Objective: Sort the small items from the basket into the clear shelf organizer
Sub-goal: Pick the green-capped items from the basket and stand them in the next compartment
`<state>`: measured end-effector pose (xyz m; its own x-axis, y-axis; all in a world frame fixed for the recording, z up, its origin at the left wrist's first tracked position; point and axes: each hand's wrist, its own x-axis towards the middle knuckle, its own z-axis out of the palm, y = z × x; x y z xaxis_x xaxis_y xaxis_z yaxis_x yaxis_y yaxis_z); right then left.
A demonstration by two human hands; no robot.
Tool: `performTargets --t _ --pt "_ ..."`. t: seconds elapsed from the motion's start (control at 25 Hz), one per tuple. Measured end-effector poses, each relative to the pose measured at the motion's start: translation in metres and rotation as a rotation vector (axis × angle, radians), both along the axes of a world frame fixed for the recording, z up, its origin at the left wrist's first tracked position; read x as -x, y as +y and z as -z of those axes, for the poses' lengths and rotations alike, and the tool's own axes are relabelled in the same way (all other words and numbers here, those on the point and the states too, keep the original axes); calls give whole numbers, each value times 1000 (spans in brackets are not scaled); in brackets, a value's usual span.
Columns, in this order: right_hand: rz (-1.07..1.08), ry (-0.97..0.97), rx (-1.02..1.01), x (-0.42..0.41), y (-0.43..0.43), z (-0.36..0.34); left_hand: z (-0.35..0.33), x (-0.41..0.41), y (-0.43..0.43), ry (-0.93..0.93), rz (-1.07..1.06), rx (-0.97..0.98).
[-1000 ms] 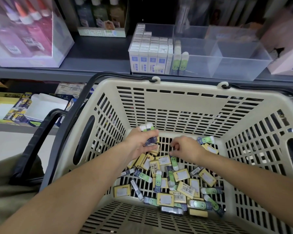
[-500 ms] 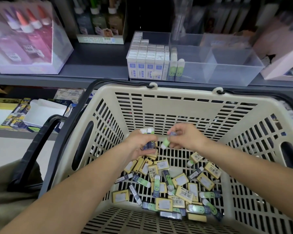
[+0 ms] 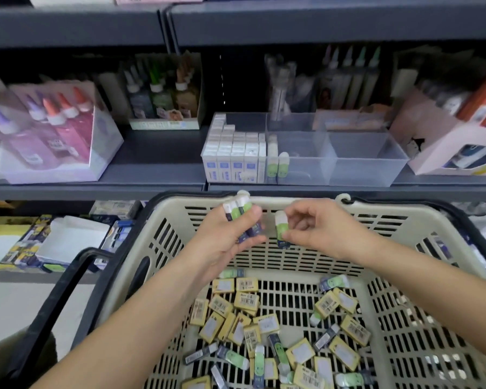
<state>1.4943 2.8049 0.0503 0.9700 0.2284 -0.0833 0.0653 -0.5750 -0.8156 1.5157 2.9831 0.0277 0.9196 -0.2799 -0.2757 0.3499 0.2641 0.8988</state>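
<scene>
Green-and-white sticks (image 3: pixel 237 212) have been raised from the basket (image 3: pixel 306 258) floor to its far rim, several gripped in the curled fingers of the left hand (image 3: pixel 230 234) and one pinched by the right hand (image 3: pixel 316 228), so transfer to the clear shelf organizer (image 3: pixel 359 161) is judged next.

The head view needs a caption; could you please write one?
Over the basket, the left hand holds several green sticks; the right hand pinches one stick.

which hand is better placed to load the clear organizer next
Probably right: the right hand pinches one green stick below the organizer where there is room; the left hand grips a bundle below the packed boxes.
</scene>
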Motion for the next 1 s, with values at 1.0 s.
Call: performTargets --t 1.0 --pt "-27 -8 427 -117 -26 -45 -25 -77 -15 -374 12 -105"
